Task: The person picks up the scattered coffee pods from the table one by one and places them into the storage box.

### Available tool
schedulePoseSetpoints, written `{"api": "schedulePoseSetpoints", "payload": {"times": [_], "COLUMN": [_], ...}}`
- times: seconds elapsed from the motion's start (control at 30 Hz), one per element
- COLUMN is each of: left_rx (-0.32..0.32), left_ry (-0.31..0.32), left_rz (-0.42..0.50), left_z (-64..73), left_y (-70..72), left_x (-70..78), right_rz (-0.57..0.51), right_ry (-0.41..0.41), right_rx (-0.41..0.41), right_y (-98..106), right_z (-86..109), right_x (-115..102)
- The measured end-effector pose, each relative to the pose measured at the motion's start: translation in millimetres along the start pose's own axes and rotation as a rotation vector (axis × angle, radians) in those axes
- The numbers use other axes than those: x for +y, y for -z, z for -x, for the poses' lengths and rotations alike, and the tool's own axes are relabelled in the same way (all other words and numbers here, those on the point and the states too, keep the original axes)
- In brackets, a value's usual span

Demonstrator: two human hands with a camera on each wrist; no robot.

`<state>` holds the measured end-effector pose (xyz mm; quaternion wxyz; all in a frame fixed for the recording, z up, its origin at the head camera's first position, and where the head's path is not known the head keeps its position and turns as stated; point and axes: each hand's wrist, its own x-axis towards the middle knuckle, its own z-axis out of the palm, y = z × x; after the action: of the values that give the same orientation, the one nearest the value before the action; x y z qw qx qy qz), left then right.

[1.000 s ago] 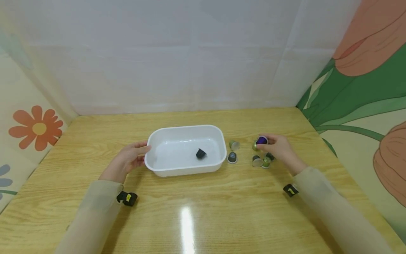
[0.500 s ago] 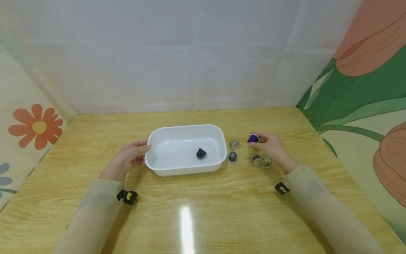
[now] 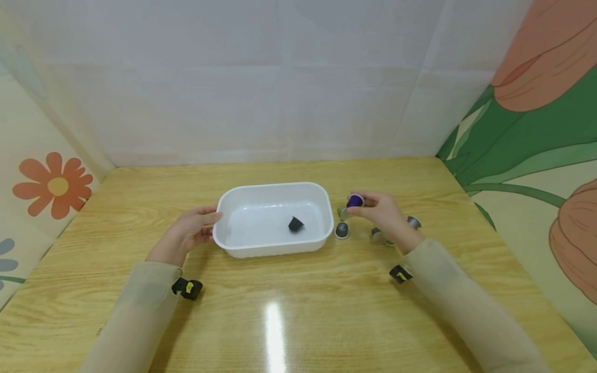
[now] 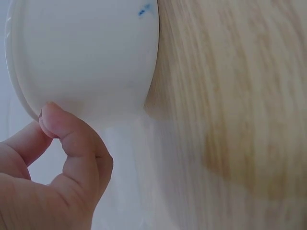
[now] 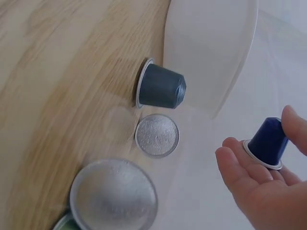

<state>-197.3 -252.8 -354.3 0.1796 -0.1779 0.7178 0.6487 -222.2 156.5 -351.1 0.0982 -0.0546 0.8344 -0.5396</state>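
My right hand pinches a purple coffee capsule between thumb and fingers, above the table just right of the white plastic tub. In the right wrist view this capsule looks blue, with its rim by the fingertips. My left hand grips the tub's left end; the left wrist view shows thumb and finger on the rim. A black capsule lies tilted inside the tub. Beside the tub's right end stands a dark grey capsule, and a light green one is partly covered by the purple one.
More capsules lie under and behind my right hand, among them a silver-grey one and a dark one partly hidden. The wooden table meets a white backdrop at the back.
My right hand has lifted the purple capsule off the group and carried it left, close to the tub. A silver-grey capsule now shows behind the wrist. The left hand stays on the tub.
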Motion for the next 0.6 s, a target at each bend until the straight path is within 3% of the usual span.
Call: {"api": "schedulePoseSetpoints", "payload": {"times": [0.43, 0.6], "left_rx": [0.003, 0.008], "left_ry": [0.002, 0.002], "left_rz": [-0.019, -0.013], "left_z": [0.1, -0.2], "left_y": [-0.9, -0.5], "left_x": [0.4, -0.2], "right_rz": [-0.052, -0.068], "right_ry": [0.054, 0.117], "right_rx": [-0.037, -0.046], "right_y": [-19.3, -29.6], "right_z": [0.5, -1.0], "right_x": [-8.3, -10.5]}}
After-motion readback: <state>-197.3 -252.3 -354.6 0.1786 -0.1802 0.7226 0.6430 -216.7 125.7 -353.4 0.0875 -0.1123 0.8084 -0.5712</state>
